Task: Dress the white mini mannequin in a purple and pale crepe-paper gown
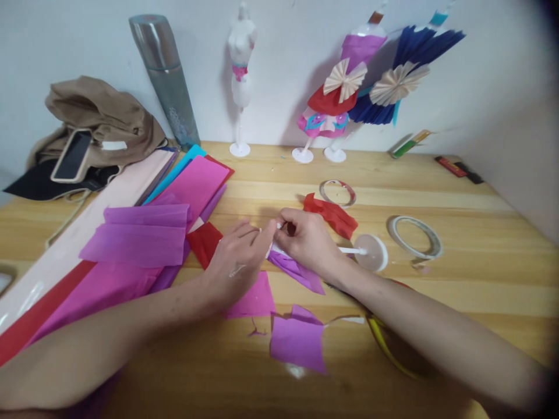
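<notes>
A small white mannequin lies on its side between my hands, its round stand base (pixel 371 252) sticking out to the right. My left hand (pixel 238 265) is closed around its upper part, which the fingers mostly hide. My right hand (pixel 308 241) is bent over the body, thumb and forefinger pinched close to the left fingertips; what they pinch is too small to make out. A piece of purple crepe paper (pixel 297 270) hangs from the mannequin below the right hand. Under the left hand lies a pink paper square (pixel 257 297), with a purple paper piece (pixel 299 343) nearer to me.
Crepe paper sheets (pixel 192 186) are stacked at left, near a flask (pixel 168 87), a phone (pixel 73 156) and a brown cloth bag (pixel 100 110). Tape rolls (pixel 395 224) and yellow-handled scissors (pixel 388 346) lie right. A bare mannequin (pixel 241 87) and dressed ones (pixel 345 87) stand behind.
</notes>
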`<state>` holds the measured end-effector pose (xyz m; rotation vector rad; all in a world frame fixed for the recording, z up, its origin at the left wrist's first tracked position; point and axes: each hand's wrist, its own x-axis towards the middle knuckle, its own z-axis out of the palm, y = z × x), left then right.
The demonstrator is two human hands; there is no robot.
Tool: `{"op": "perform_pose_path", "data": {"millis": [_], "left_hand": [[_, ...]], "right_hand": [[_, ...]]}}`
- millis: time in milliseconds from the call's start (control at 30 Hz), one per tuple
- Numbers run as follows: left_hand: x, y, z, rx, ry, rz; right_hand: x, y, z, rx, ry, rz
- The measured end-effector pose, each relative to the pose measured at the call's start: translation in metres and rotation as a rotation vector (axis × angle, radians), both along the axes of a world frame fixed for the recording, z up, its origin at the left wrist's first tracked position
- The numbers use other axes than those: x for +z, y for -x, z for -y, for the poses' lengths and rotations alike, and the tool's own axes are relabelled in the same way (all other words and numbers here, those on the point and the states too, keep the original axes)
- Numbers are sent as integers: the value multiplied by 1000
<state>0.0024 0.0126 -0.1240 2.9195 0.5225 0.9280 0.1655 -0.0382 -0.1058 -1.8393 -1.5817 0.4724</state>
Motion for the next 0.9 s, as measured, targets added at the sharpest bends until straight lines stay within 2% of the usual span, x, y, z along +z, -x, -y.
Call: {"op": "perform_pose_path", "data": {"millis": [133, 300, 467, 567, 633, 767, 900], "left_hand": [[4, 2, 1, -70, -28, 12], [5, 3, 2, -84, -40, -13], [-1, 3, 0, -78, 107, -54], [-2, 3, 0, -59, 205, -74], [-2, 2, 0, -63, 230, -62], [-5, 2, 1, -76, 239, -36], [-7, 2, 0, -84, 222, -28]], "right_hand": [[2, 0, 2, 6, -14, -12], [4, -1, 0, -1, 13, -37], [2, -9, -3, -20, 90, -211], [6, -14, 5, -48, -62, -196], [10, -15, 15, 56, -204, -113], [11, -15, 29, 473, -312, 45], [2, -18, 27, 578, -359, 274]]}}
